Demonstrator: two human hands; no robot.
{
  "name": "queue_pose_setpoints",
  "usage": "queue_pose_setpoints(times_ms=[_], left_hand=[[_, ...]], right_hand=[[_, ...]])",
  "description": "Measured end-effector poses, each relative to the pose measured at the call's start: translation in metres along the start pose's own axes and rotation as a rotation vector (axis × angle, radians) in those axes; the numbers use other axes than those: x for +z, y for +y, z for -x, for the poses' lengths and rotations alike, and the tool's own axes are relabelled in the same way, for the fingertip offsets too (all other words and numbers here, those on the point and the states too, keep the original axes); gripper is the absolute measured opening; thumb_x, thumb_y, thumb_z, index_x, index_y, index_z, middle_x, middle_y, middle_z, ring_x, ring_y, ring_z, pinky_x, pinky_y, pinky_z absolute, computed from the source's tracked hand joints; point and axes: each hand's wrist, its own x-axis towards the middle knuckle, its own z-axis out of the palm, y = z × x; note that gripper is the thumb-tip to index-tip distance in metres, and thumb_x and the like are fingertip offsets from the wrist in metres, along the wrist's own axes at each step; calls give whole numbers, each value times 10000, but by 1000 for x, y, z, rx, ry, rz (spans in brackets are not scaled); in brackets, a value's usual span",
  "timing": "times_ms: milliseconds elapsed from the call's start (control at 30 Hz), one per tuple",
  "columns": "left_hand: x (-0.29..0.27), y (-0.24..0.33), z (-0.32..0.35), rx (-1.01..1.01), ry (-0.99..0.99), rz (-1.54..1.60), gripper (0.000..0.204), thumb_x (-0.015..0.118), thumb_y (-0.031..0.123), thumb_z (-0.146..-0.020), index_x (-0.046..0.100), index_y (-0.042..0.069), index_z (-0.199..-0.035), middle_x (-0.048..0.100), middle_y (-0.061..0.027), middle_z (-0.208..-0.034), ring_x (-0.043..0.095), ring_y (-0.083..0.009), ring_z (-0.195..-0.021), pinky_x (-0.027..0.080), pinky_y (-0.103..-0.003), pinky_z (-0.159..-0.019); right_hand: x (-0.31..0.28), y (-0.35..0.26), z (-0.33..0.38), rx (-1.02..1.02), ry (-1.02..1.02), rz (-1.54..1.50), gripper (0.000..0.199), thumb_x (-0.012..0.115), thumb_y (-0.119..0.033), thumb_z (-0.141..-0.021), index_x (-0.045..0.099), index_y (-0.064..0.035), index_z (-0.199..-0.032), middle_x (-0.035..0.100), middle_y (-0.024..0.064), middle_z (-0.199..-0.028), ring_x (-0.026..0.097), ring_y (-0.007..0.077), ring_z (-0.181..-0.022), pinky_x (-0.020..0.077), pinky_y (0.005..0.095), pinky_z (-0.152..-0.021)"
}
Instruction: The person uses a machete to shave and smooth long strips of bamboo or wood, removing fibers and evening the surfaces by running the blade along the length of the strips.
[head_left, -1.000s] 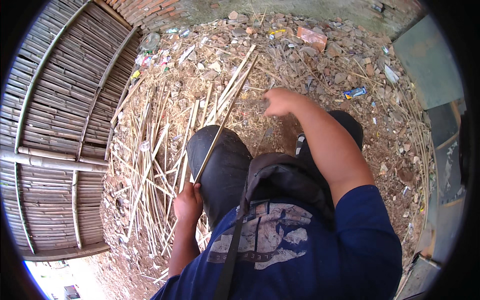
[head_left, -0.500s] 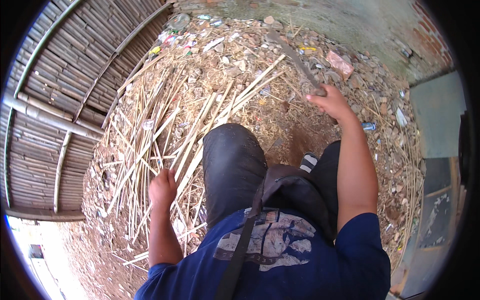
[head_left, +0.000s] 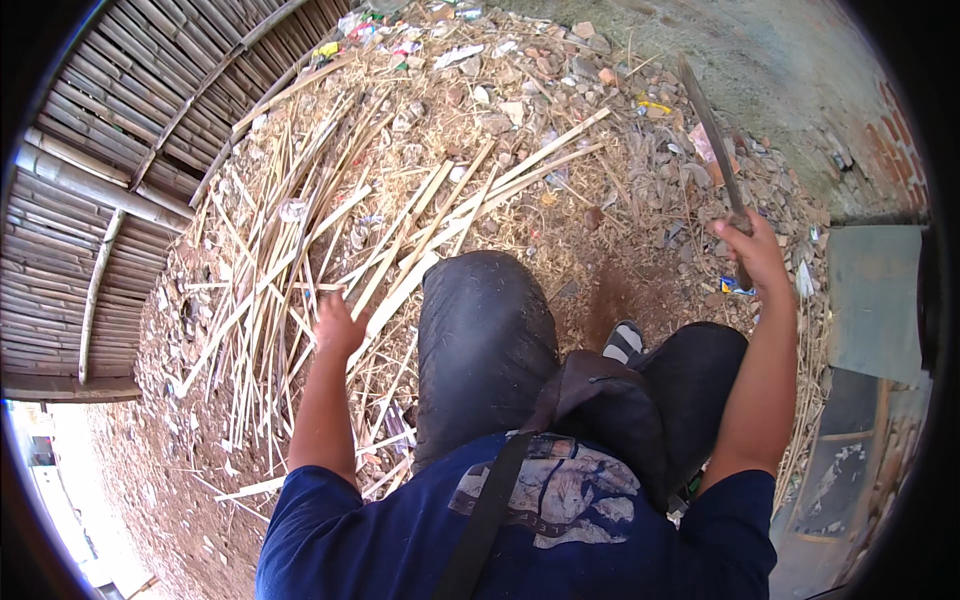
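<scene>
My right hand [head_left: 760, 255] grips the handle of a machete [head_left: 712, 135]. Its long dark blade points up and away from me, before the wall at the far right. My left hand [head_left: 340, 328] reaches over a loose pile of split bamboo strips [head_left: 275, 265], its fingers stretched out and apart. It is close to the strips at the pile's right side; whether the fingertips touch one cannot be made out. More pale strips [head_left: 480, 205] lie crosswise beyond my bent left knee [head_left: 485, 320].
A bamboo-slat wall [head_left: 75, 270] stands at the left. A plastered wall [head_left: 740, 40] with bare bricks closes the far right. Grey panels [head_left: 875, 300] lean at the right edge. Stones, straw and litter cover the dirt ground [head_left: 610, 290]. My sandalled foot [head_left: 625, 340] rests there.
My right hand has swung to the right with the machete, whose blade now stands steeper. My left hand has moved slightly forward, and its fingers have spread. My right knee has shifted outward.
</scene>
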Motion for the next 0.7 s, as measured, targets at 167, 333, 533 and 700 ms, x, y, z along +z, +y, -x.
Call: queue_pose_setpoints(times_ms=[167,333,533,700], left_hand=[[79,21,-12,5,-263,151,782,658,471,-943,346,83,-1546,397,-207,-1553,399,-388,-1440,387,-544,-1140],[120,32,-24,-30,-302,153,741,670,447,-937,388,81,-1516,409,-213,-1526,413,-393,-1420,387,-539,-1134],[139,36,-47,-96,-255,184,759,697,386,-912,373,78,-1526,341,-206,-1587,361,-398,-1459,371,-537,-1153],[136,41,-63,-167,-316,195,793,687,396,-921,331,83,-1557,247,-199,-1655,321,-407,-1490,341,-523,-1186]], right_hand=[[-23,41,-11,163,-23,297,367,821,-247,-839,626,0,-1029,553,-8,-677,498,92,-551,398,275,-510],[-12,86,-9,412,-102,327,363,826,-247,-827,619,-12,-1010,569,9,-698,530,110,-587,418,281,-530],[-11,98,-10,515,-198,337,310,804,-240,-858,597,-25,-941,548,2,-687,510,105,-579,414,295,-520],[-7,96,-15,518,-191,341,309,792,-254,-871,595,-26,-940,537,-2,-664,499,106,-544,395,291,-494]])
